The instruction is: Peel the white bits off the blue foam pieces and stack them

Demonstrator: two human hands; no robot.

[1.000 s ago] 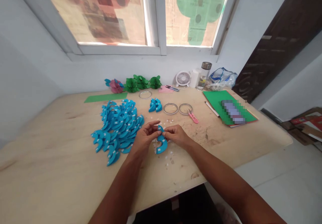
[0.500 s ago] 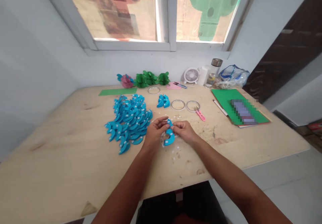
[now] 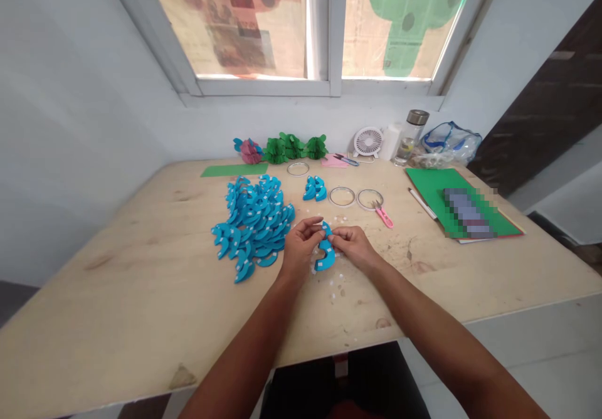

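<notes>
The blue curved piece [image 3: 330, 257] is between the left hand [image 3: 300, 248] and the right hand [image 3: 353, 245], in from the near edge of the desk [image 3: 141, 293]; its long axis runs roughly from that edge toward the back edge; both hands pinch its far part, neither clearly nearer.

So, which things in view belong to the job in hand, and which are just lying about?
Likely the job:
blue work held by left hand and right hand
blue pile
small blue group
perhaps silver rings

Apparently lying about:
white fan
lidded bottle
pen
clear bag
</notes>
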